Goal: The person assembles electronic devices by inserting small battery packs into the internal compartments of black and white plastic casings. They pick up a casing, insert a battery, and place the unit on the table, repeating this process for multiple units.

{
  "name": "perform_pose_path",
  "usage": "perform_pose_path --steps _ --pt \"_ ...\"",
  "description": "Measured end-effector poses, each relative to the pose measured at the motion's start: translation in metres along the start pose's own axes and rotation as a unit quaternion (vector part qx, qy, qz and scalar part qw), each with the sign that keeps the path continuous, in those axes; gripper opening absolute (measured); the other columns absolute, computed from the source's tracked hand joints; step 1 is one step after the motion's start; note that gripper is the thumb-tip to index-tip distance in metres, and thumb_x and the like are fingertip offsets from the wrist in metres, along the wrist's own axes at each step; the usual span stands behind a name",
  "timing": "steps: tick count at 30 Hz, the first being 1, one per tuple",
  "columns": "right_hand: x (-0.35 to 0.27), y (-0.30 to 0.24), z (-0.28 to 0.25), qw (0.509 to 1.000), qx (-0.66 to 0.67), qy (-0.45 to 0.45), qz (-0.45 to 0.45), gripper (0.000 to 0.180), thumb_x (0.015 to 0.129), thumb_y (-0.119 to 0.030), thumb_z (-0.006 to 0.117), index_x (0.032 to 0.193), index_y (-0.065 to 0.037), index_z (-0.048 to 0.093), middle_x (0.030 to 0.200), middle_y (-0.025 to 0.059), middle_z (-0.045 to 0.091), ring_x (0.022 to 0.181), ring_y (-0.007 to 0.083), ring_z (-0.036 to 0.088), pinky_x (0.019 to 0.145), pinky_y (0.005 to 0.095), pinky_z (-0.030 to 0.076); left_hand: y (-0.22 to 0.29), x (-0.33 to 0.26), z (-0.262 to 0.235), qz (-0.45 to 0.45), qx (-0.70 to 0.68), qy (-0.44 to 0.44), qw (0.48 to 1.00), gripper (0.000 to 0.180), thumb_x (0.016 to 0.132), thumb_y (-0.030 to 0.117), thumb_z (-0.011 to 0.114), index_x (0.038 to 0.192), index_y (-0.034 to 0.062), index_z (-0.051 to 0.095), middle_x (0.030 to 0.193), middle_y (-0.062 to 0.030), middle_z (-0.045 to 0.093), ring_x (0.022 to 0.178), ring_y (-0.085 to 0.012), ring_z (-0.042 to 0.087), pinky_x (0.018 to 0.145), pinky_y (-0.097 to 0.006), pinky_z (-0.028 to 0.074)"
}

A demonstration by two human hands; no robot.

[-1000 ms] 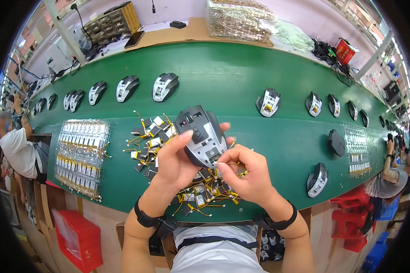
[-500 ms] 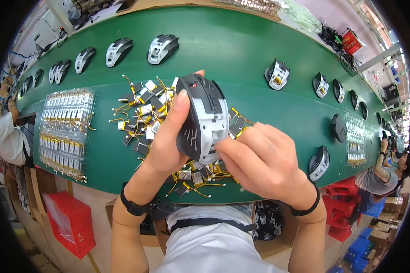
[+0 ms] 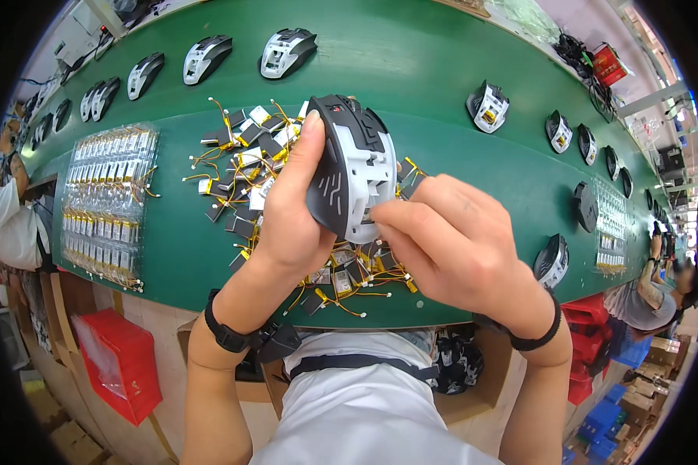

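Mouse shell (image 3: 349, 174) gripped by left hand (image 3: 287, 217); right hand (image 3: 450, 240) pinches its near edge. Green belt (image 3: 442, 93), 2 trays, about 15 shells.

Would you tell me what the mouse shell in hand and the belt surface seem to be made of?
Mouse shell: likely moulded plastic, matt black and grey-white panels with crisp seams. Belt surface: probably rubber or vinyl, smooth green with a soft sheen.

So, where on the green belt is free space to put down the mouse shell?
Bare green belt lies between the far row of mouse shells and the wired parts pile, and right of the right hand. The pile itself is crowded.
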State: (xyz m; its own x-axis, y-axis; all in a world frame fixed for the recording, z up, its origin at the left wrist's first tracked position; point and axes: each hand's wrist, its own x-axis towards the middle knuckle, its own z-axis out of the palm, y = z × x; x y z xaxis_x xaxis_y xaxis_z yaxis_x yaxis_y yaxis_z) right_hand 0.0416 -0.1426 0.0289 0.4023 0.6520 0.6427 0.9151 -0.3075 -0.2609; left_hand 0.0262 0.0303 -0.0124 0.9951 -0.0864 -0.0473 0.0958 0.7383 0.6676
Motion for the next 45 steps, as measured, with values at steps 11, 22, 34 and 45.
perform_pose_path --steps 11,22,34,45 --pt "-0.016 -0.013 0.019 1.0 -0.021 -0.001 0.006 0.021 0.064 -0.001 0.069 0.083 0.001 0.059 0.072 0.0089 0.052 0.062 0.0228 0.059 0.053 0.033 0.048 -0.009 -0.003 0.001 0.024 0.07 0.02 0.997 0.051 0.106 0.042 0.028 0.137 0.006 0.046 0.111 -0.0148 0.067 0.098 -0.0258 0.067 0.084 -0.038 0.056" --pt "-0.023 -0.016 0.011 0.723 0.527 0.028 0.446 0.023 0.091 -0.008 0.062 0.109 0.005 0.059 0.08 0.0022 0.062 0.073 0.0072 0.058 0.069 0.0237 0.047 -0.009 -0.001 0.008 0.208 0.137 -0.082 0.965 0.08 0.097 0.068 0.024 0.156 0.0167 0.007 0.124 -0.0255 0.053 0.095 -0.0297 0.066 0.083 -0.041 0.056" --pt "-0.019 -0.015 0.022 0.605 0.656 -0.007 0.452 0.019 0.092 -0.015 0.061 0.096 0.004 0.063 0.075 0.004 0.064 0.066 0.0088 0.059 0.063 0.0245 0.047 -0.003 -0.001 0.014 0.256 0.16 -0.097 0.949 0.082 0.095 0.067 0.034 0.156 0.0188 0.009 0.114 -0.0262 0.055 0.084 -0.0313 0.065 0.074 -0.04 0.057" --pt "-0.022 -0.019 0.027 0.567 0.686 0.006 0.456 0.02 0.089 -0.011 0.064 0.1 0.005 0.063 0.075 0.0032 0.064 0.065 0.007 0.058 0.059 0.0239 0.046 0.0 -0.013 0.016 0.186 0.134 -0.086 0.97 0.091 0.091 0.067 0.05 0.155 0.021 0.004 0.115 -0.0283 0.056 0.086 -0.0315 0.068 0.076 -0.042 0.059"
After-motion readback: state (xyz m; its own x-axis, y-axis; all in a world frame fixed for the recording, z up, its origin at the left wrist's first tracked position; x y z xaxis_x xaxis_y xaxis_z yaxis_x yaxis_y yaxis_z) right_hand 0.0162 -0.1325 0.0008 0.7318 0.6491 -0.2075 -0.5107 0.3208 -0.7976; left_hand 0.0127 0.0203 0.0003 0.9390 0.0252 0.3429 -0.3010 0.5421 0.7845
